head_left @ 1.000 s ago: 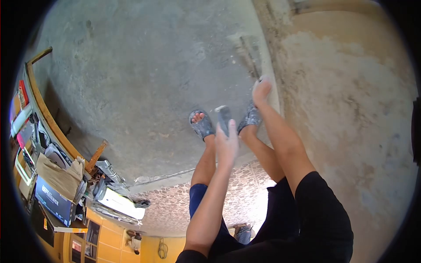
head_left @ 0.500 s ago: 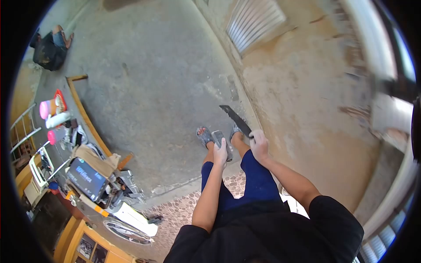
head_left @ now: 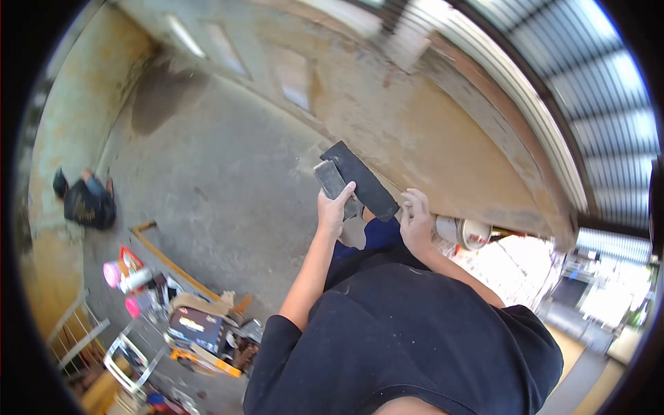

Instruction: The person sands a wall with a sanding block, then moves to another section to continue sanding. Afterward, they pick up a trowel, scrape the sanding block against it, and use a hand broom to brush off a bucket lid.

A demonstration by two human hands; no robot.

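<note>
Head view: we grip a grey sharpening block point(head_left: 330, 178) in our left hand point(head_left: 333, 207), our right hand point(head_left: 417, 225) clamps the dark blade point(head_left: 360, 180); next, stroking calls for a steady angle.

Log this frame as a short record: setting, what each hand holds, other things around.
setting: concrete floor beside a stained wall, corrugated roof above
left hand: closed around a small grey block
right hand: grips a broad dark flat blade at its lower end
contact: block lies against the blade's face
clothing: black shirt, blue shorts
clutter: pile of boxes and pink containers at lower left
other person: a figure crouched by the far wall
</note>
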